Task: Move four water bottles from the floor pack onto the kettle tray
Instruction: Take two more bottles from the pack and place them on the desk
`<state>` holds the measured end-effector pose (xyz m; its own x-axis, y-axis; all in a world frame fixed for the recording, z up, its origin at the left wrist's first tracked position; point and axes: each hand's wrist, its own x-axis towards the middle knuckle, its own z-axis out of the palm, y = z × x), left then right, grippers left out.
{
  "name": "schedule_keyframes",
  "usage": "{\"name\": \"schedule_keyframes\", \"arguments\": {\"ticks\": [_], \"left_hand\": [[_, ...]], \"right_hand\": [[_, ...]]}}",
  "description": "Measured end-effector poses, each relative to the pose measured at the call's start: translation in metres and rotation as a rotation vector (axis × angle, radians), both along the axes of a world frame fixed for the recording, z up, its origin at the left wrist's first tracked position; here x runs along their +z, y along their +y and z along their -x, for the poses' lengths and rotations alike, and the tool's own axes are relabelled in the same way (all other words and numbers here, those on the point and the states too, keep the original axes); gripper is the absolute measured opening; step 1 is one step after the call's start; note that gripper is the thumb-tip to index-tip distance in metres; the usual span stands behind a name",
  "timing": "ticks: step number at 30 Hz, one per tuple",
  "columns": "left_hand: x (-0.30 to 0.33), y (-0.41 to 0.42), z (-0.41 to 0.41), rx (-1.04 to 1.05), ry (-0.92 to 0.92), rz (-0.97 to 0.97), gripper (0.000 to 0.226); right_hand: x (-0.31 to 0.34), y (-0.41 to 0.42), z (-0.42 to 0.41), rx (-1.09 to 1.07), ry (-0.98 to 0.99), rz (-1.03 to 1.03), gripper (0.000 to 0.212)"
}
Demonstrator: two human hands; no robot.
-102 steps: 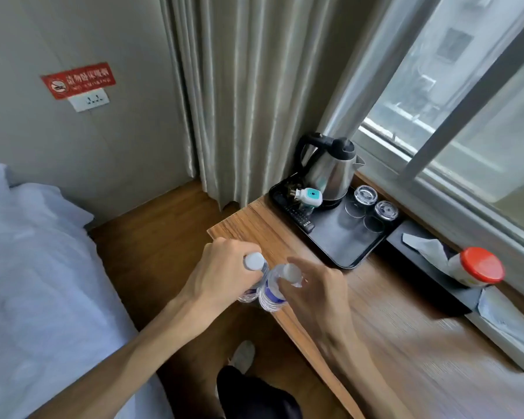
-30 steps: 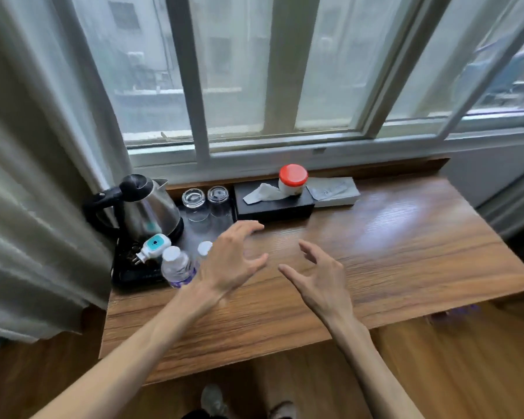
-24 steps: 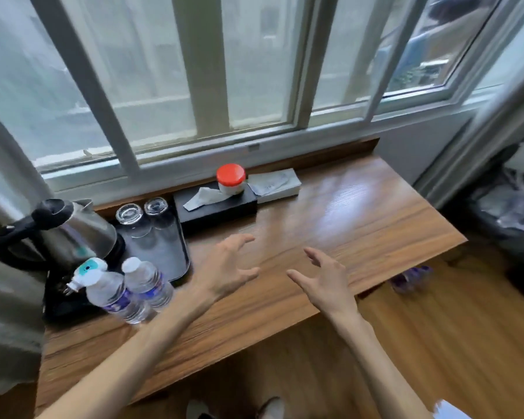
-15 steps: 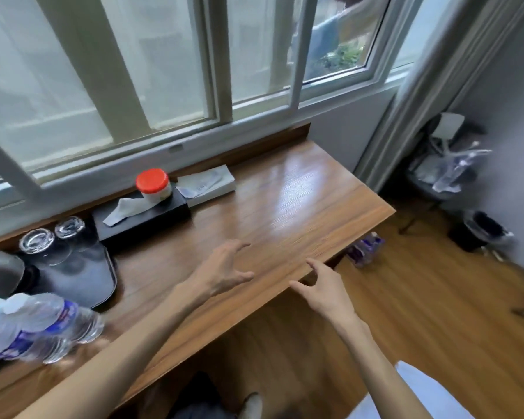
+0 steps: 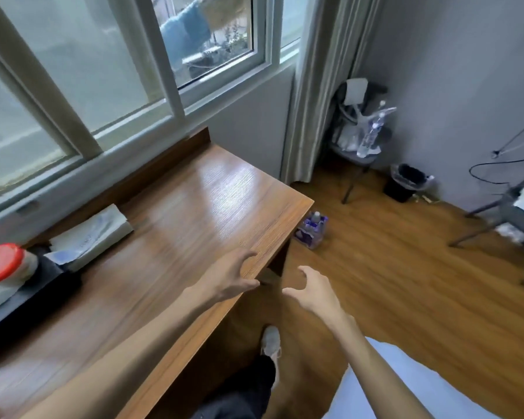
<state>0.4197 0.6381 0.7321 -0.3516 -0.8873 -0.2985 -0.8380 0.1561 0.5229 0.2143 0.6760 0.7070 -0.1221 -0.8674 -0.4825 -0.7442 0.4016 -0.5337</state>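
While both the left hand (image 5: 229, 275) and right hand (image 5: 313, 290) hang spread and empty, best gripping floor pack (image 5: 311, 229) bottles at the waist: light, slick, squashy.

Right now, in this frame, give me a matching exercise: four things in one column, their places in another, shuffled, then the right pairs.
Things:
1. water bottle pack
2. red-lidded jar
3. black bin
4. left hand

Places:
A. at the desk's front edge
B. on the floor by the desk's end
C. by the far wall, beside a chair
D. far left on the desk

Pairs: 1-B, 2-D, 3-C, 4-A
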Motion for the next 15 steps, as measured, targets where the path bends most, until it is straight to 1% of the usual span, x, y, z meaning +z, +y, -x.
{"name": "schedule_keyframes", "arguments": {"ticks": [11,15], "left_hand": [[-0.013,-0.157,0.116,-0.074,0.015,-0.068,0.065],[-0.013,-0.207,0.159,-0.122,-0.017,-0.091,0.067]], "right_hand": [[-0.011,-0.136,0.119,-0.126,-0.018,-0.052,0.077],[-0.015,-0.182,0.157,-0.137,-0.042,-0.071,0.079]]}}
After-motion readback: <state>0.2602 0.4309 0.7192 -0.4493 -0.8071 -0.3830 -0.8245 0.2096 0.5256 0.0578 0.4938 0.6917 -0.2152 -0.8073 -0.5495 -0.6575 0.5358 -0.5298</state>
